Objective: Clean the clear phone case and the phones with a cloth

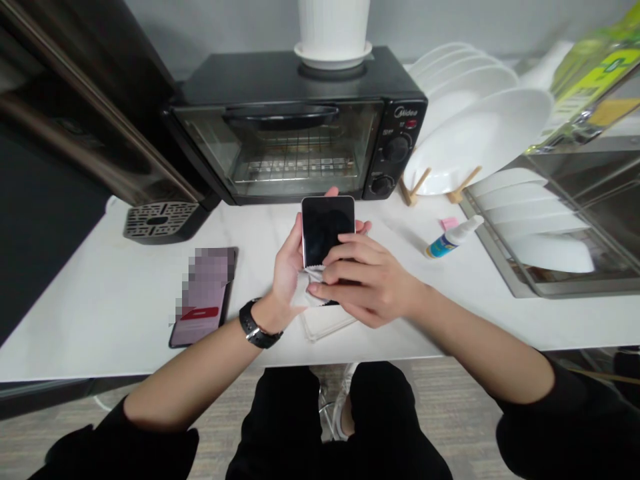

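A smartphone (327,227) with a dark screen lies in my left hand (289,263), whose fingers wrap round it from behind. My right hand (367,280) presses a white cleaning cloth (303,292) with a zigzag edge against the lower part of the screen. Part of the cloth is hidden under those fingers. Below both hands a clear phone case (330,325) rests on the white counter, partly covered. To the right stands a small spray bottle (453,238) with a blue label, beside a little pink piece (449,223).
Another phone (204,293), its screen lit, lies on the counter (125,300) at left. Behind my hands sits a black toaster oven (300,83) under a white pot (334,30). White plates (480,143) stand in a rack beside the sink (525,283). A drip tray (160,222) juts out at left.
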{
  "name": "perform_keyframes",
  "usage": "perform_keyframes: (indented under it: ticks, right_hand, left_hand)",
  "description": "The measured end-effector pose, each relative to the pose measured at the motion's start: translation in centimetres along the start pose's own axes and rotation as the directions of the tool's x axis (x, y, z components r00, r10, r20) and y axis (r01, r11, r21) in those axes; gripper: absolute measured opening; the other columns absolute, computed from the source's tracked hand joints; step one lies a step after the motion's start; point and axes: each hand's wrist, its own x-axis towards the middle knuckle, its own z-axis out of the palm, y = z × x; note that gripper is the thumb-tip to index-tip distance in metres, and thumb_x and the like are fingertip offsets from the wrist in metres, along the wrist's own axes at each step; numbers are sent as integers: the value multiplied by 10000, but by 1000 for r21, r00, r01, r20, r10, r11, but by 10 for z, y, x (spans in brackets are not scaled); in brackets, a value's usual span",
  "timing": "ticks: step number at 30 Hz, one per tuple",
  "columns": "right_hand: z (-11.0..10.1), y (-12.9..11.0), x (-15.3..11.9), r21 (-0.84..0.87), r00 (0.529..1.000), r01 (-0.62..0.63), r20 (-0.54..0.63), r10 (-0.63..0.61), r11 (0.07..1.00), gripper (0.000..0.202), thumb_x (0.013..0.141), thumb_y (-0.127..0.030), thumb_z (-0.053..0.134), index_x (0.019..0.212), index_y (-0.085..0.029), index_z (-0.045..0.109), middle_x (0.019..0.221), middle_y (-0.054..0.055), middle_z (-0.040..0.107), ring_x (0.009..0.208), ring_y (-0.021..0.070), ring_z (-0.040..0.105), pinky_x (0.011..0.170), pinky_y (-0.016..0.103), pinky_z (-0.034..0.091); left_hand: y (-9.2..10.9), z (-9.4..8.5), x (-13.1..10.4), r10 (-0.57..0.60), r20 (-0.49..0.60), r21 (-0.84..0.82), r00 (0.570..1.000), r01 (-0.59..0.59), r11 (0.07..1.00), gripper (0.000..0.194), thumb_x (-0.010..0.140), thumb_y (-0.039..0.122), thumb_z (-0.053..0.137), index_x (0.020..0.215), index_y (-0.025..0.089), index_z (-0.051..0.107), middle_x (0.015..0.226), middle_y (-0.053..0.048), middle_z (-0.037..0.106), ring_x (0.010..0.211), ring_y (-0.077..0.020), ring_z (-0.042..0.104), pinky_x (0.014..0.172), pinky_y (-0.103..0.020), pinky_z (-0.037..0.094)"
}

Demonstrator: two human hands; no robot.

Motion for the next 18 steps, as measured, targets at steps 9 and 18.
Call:
perform_keyframes:
  ticks: [9, 18]
  right_hand:
    - [-8, 18, -3, -151, 954, -211, -248, 170, 966, 382, 963, -129, 644, 1305, -262, 752, 987, 39, 753, 1034, 250, 661, 953, 501, 595]
    - [1, 11, 0, -124, 854, -417, -393, 341, 901, 463, 1014, -141, 678, 1412, -371, 732, 987, 41, 742, 1052, 262, 659, 909, 494, 608]
  left_hand:
    - [9, -4, 4, 78, 6, -11, 997, -78, 997, 517, 1156, 494, 417, 1625, 341, 571, 1177, -59, 819, 1038, -222, 809, 973, -369, 649]
    - [-8, -9, 5, -106, -93, 68, 990, 112, 991, 502, 1143, 455, 483, 1577, 259, 643, 1192, -61, 835, 1065, -238, 813, 1039, -389, 658]
